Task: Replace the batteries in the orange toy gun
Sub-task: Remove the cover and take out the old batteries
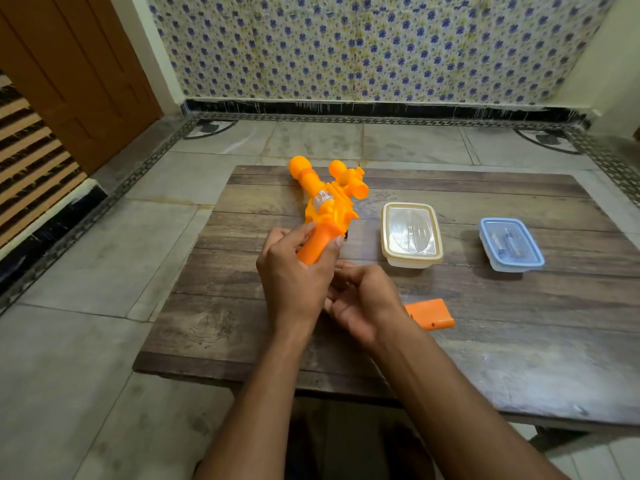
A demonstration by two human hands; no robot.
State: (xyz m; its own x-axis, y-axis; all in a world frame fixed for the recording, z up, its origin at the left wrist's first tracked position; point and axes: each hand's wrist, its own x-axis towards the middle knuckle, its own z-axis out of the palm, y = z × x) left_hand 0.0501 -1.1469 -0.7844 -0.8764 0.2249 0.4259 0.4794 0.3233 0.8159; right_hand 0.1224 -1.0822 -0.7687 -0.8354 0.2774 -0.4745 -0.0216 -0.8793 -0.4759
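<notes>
wooden table [519, 341], brown door [69, 64], blue floral wall tiles [346, 46]

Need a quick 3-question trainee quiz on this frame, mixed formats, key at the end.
1. True or false: the left hand grips the handle of the orange toy gun.
2. Where does the orange battery cover lie? A) on the gun B) on the table beside the right hand C) in a container
3. Fill in: the container with the ___ lid is the one farther right.

Key: 1 true; 2 B; 3 blue
</notes>
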